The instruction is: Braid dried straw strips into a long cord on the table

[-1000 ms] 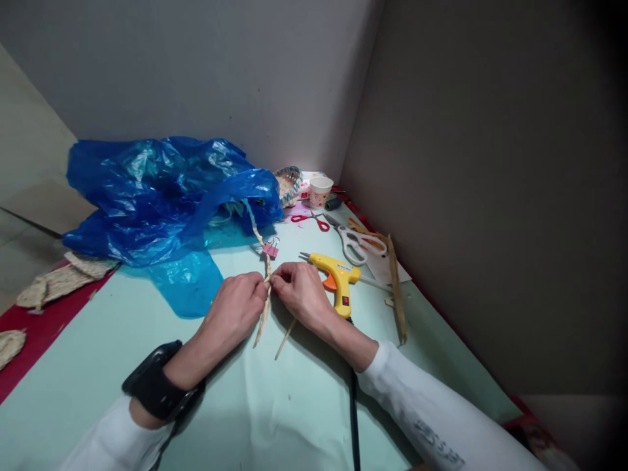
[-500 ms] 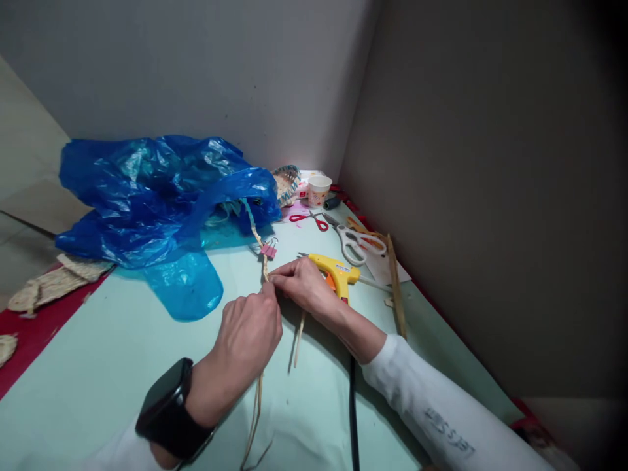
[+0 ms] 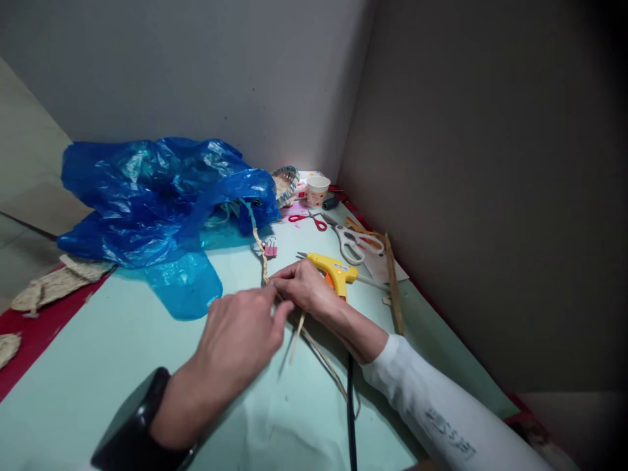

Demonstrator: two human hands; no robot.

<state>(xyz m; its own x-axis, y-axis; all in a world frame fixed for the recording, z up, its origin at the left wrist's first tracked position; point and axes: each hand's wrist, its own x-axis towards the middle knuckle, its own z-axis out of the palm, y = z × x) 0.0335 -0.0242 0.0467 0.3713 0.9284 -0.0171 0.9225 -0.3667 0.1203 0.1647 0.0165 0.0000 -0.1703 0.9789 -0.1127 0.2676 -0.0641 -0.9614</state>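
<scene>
A thin braid of straw strands [image 3: 260, 252] runs from the blue plastic bag [image 3: 157, 196] towards me across the pale green table [image 3: 98, 366], with a pink binder clip [image 3: 269, 249] clamped on it. My right hand [image 3: 304, 288] pinches the braid's near end, fingers closed on it. My left hand [image 3: 235, 340] lies just in front, knuckles up, fingers curled around one loose strand [image 3: 324, 360] that trails off to the right. Another loose strand [image 3: 296, 337] sticks out beneath my right hand. A black watch sits on my left wrist.
A yellow glue gun [image 3: 333, 271] with a black cord [image 3: 350, 412] lies right behind my right hand. Further back are white scissors [image 3: 353, 241], red scissors [image 3: 311, 220], a paper cup [image 3: 317, 190], a small woven basket [image 3: 284, 180] and a wooden stick [image 3: 393, 281]. Woven straw pieces [image 3: 53, 281] lie at left.
My left hand has drawn back towards me and swung a loose strand from the near left over to the right. My right hand has stayed pinched on the braid's end.
</scene>
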